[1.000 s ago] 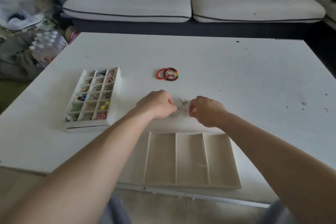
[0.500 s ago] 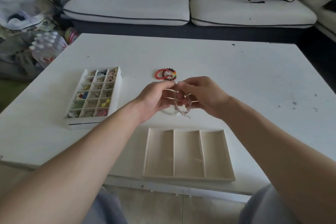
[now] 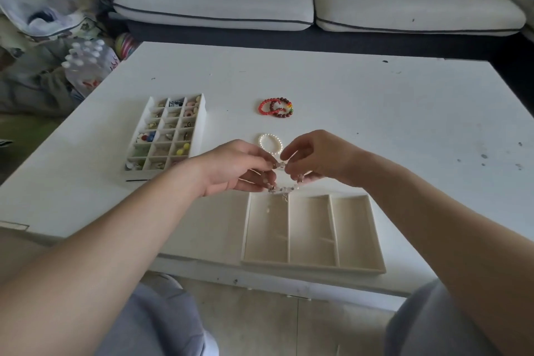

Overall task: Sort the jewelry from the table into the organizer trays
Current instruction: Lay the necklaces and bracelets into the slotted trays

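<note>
Nearest me sits the three-slot tray (image 3: 352,228). Just over its far left edge hangs the pale beaded bracelet (image 3: 281,189), which I've lifted off the table since a second ago, my left hand (image 3: 234,167) and right hand (image 3: 318,157) each pinching it. I judge it's ready to lower in. Beyond, the pearl bracelet (image 3: 270,143) and red bracelets (image 3: 276,107) wait on the table

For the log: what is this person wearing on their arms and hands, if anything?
Nothing visible: left hand and right hand are ungloved, forearms bare with no sleeves in frame, no watch or wristband. Grey trousers show at the knees.
</note>
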Motion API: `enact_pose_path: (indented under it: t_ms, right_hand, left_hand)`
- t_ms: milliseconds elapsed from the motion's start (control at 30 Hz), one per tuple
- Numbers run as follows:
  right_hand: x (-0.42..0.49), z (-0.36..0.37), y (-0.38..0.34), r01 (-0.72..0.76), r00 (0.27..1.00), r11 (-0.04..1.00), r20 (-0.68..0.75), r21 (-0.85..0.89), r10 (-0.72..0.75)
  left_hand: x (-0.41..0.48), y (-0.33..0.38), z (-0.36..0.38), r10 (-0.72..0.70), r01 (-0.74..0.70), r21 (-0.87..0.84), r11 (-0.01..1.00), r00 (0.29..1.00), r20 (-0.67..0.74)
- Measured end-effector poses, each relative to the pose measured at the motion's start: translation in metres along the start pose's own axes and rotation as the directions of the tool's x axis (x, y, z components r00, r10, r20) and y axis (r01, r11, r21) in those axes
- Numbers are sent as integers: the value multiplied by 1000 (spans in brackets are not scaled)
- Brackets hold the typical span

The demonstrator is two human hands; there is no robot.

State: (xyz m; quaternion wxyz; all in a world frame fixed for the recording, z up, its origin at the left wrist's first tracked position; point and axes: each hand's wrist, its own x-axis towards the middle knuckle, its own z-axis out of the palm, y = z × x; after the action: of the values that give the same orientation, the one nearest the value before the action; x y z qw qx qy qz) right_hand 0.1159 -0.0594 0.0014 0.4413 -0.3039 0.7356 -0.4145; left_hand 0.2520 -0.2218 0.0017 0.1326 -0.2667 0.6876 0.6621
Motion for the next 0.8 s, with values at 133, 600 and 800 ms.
enact_pose_path:
  t_ms: [133, 600, 800]
  right_hand:
    - [0, 16, 3, -13, 998, 996, 53, -91, 18]
    - [1, 43, 7, -26, 981, 968, 179, -250, 72]
    - [6, 46, 12, -15, 995, 945, 90, -326, 47]
  left_hand:
    - [-8, -9, -4, -59, 55, 90, 994, 997, 44]
    - [-22, -26, 2, -218, 198, 222, 955, 974, 67]
    - [-18, -20, 7, -186, 176, 296, 939, 982, 6]
